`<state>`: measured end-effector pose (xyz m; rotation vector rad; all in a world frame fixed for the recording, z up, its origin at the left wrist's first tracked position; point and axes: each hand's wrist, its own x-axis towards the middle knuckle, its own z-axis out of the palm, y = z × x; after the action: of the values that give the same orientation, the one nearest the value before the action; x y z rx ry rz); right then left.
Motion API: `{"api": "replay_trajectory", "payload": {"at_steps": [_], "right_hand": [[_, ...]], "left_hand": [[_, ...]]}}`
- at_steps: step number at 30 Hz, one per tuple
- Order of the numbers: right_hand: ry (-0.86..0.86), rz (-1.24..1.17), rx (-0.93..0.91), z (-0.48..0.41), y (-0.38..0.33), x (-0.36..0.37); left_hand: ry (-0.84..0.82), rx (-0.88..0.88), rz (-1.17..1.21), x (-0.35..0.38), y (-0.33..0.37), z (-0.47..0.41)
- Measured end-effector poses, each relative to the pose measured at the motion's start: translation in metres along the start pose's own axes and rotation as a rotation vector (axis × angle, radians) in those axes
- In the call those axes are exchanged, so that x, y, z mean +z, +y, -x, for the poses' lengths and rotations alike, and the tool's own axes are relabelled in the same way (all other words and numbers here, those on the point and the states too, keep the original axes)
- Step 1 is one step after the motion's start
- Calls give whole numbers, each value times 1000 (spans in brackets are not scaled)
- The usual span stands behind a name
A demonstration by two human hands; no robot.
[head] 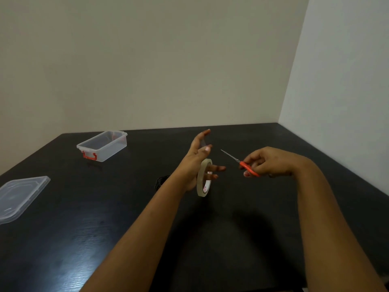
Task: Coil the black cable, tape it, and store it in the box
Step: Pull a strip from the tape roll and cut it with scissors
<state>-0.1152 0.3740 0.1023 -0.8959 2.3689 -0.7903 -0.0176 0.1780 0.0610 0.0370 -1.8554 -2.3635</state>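
Note:
My left hand (196,160) is raised over the table with a roll of beige tape (203,179) hanging around its lower fingers. A short strip of tape seems stretched between its thumb and forefinger. My right hand (267,163) grips orange-handled scissors (242,164), blades together and pointing left toward the left hand. The black cable (161,181) lies on the table just left of my left wrist, mostly hidden by the arm. The clear box (103,145) with a red latch stands open at the back left.
The box's clear lid (20,197) lies flat at the left edge of the black table (231,218). Walls close the table in at the back and on the right.

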Motion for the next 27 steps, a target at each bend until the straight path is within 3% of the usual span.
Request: {"api": "replay_trajectory", "payload": {"at_steps": [6, 10, 19, 21, 23, 25, 27], "right_hand": [[271, 37, 341, -33, 23, 25], [396, 274, 430, -51, 20, 47], [279, 382, 483, -59, -6, 59], [412, 222, 366, -53, -5, 63], [503, -166, 108, -44, -8, 70], [429, -577, -44, -32, -19, 77], [337, -763, -73, -26, -27, 82]], "left_hand": [[-10, 28, -78, -2, -6, -6], [3, 61, -245, 2, -11, -13], [-22, 83, -318, 13, -4, -11], [-2, 92, -325, 15, -3, -12], [23, 120, -363, 18, -2, -13], [31, 123, -309, 20, -2, -15], [72, 111, -223, 22, -1, -18]]}}
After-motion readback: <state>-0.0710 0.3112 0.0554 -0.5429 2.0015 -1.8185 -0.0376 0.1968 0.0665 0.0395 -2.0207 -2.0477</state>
